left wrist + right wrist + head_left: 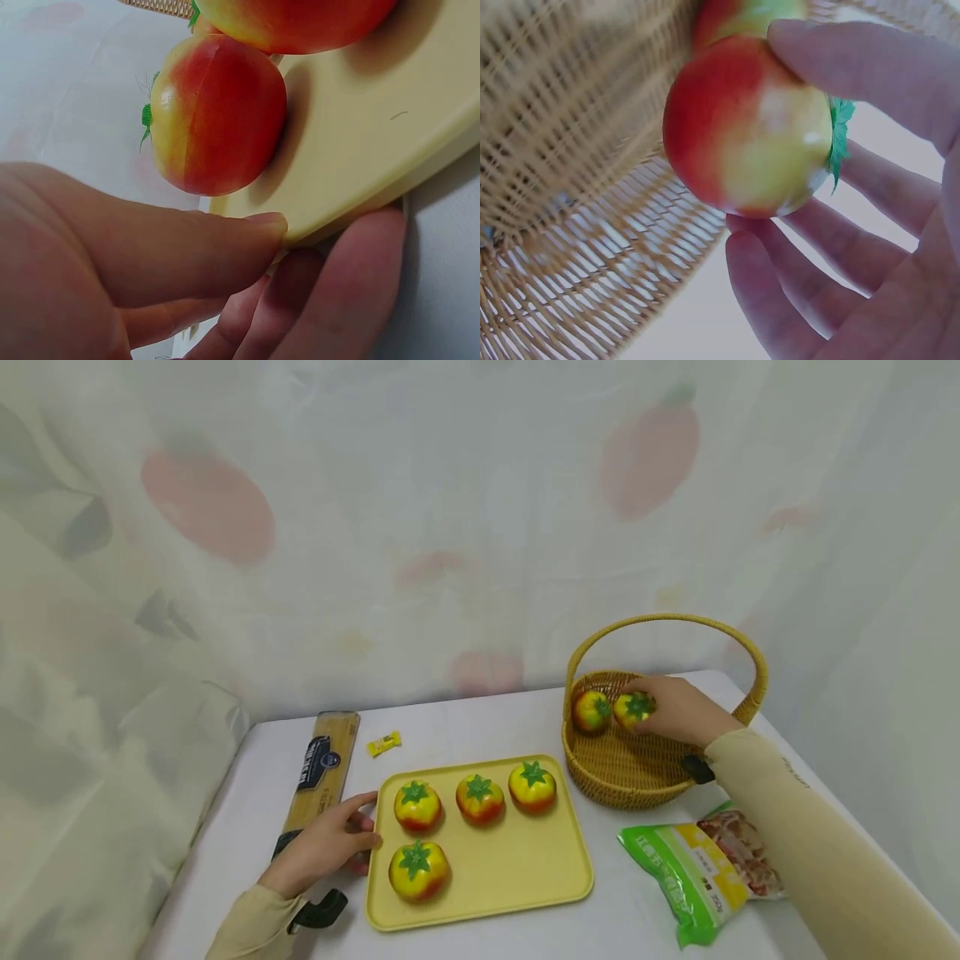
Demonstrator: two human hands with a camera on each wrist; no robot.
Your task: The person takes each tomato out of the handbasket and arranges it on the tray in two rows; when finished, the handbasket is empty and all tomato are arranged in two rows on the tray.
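Brown woven basket with a tall handle [626, 795] and flat yellow tray [517, 870], both with round red-and-yellow fruits with green leafy tops [418, 877].
At the right, the right hand [681, 710] holds one fruit [628, 717] at the basket, beside another. Lower middle, the tray carries four; the left hand [321, 850] pinches its left edge. Lower right lies a shiny green plastic bag [693, 881]; lower left, a long tan packet with a dark label [320, 768]. Their writing is too small to read. Near the packet is a tiny yellow wrapper [385, 743].
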